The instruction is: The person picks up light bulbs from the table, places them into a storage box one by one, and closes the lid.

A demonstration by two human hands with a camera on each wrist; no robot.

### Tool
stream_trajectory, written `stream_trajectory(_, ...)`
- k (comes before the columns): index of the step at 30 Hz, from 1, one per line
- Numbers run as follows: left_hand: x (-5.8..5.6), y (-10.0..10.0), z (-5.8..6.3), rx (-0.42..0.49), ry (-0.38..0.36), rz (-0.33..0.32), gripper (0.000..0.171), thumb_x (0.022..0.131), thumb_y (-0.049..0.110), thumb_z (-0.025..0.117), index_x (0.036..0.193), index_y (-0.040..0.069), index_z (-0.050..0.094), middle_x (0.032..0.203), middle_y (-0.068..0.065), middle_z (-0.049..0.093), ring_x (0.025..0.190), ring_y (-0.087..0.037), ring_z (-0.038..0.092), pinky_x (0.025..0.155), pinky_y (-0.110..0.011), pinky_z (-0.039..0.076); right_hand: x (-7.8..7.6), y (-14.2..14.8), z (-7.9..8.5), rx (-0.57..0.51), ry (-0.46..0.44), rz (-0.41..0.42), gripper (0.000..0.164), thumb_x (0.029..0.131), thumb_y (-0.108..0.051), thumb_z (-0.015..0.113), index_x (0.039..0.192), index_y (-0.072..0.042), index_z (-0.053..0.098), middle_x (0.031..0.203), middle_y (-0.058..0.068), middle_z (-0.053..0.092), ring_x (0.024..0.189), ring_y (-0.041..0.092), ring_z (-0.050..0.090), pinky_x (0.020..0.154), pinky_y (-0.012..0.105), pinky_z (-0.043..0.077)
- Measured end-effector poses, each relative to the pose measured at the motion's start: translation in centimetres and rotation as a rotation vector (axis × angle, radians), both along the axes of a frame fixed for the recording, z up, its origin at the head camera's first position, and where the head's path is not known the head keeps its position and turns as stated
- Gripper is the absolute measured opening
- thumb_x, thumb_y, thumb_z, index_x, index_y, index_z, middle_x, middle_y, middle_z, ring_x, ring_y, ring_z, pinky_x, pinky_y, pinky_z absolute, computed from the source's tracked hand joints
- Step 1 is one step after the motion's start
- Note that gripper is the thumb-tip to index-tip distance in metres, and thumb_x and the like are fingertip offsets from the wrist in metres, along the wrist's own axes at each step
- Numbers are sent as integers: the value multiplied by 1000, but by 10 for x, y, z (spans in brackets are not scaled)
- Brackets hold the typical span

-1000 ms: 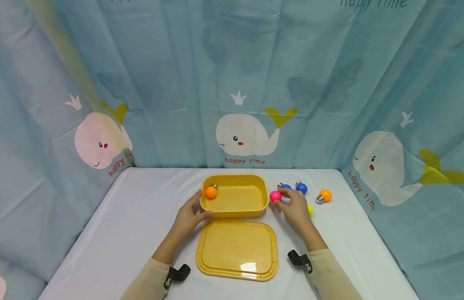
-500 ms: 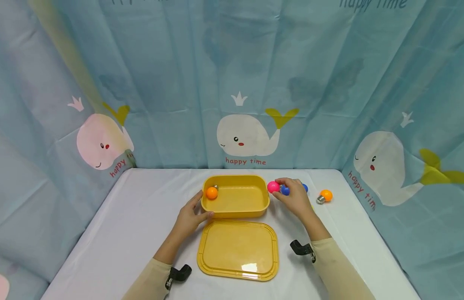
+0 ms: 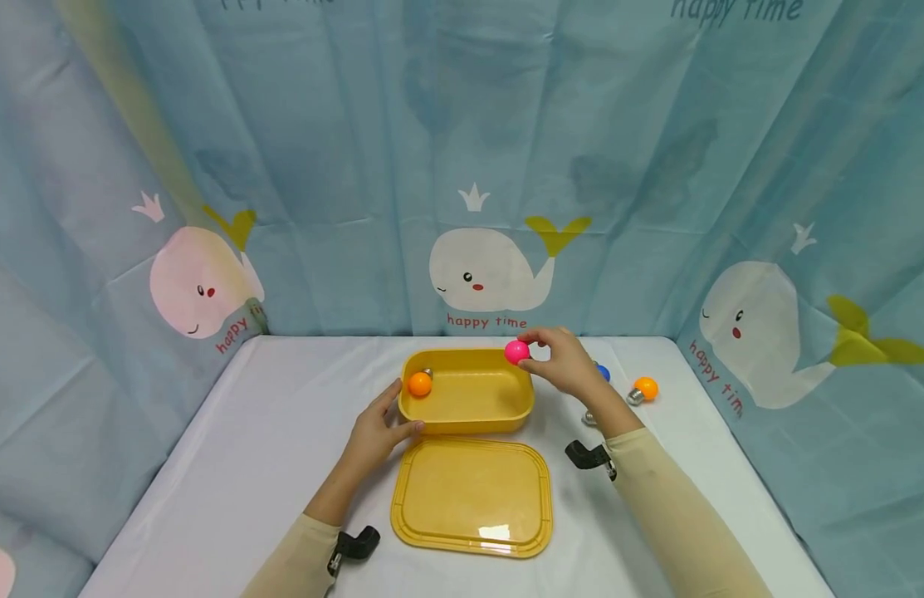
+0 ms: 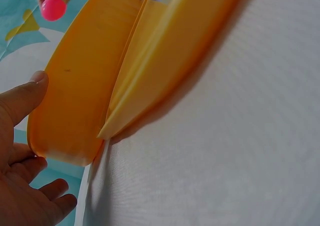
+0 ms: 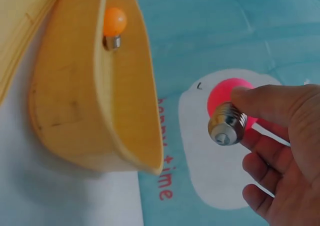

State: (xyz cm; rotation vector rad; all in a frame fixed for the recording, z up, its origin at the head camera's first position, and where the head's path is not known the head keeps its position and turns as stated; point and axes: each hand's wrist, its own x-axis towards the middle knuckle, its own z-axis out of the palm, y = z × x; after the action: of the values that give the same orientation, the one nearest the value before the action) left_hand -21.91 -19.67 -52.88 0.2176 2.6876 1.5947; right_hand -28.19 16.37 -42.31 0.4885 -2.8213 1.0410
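Thumb and fingertips of my right hand pinch a pink light bulb above the right back corner of a yellow box. In the right wrist view the bulb's silver screw base points toward the camera, with the pink globe behind it. An orange bulb lies inside the box at its left end. My left hand touches the left front corner of the box, thumb on the front wall and fingers along the left side. In the left wrist view its lower fingers hang loosely apart from the wall.
A flat yellow lid lies in front of the box. Right of the box are a blue bulb, an orange bulb and a silver base, partly hidden by my right arm. A blue curtain stands behind the white table.
My right hand has lifted the pink bulb off the table and carried it left and back, over the box's right end. The left hand, box and lid stay in place.
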Motion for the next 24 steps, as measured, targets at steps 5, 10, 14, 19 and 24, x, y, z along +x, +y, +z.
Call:
stream_trajectory(5,0,0,1,-5,-3,4,101,83,45,85,164,21,28,169,-4,27,153,-37,29,123,-52,31,-12,-11,8,35,-19,71,38,89,-32,82,125,-25,71,122,3,66,116,27,52,96,49,52)
stream_trajectory(10,0,-1,1,-5,-6,6,102,82,46,85,164,22,29,169,-4,28,152,-39,31,122,-52,33,-23,-24,13,80,-17,143,38,88,-32,84,123,-26,72,121,0,68,116,27,54,97,47,52)
stream_trajectory(14,0,-1,2,-3,-3,5,101,83,43,85,164,21,29,169,-4,28,152,-37,30,122,-52,32,-33,-34,16,127,-10,198,38,87,-32,84,122,-27,72,121,-5,69,115,24,55,101,46,52)
stream_trajectory(19,0,0,1,-2,5,5,100,83,44,85,163,20,30,168,-4,29,153,-37,30,122,-53,32,-44,-46,14,161,-7,251,37,87,-29,84,122,-24,72,120,-6,70,116,25,57,102,44,52)
stream_trajectory(24,-1,-1,0,-10,-4,1,100,83,45,85,163,20,29,169,-5,28,153,-37,30,122,-53,32,-56,-57,3,160,7,285,35,88,-28,83,122,-23,73,117,-7,72,113,25,56,98,42,53)
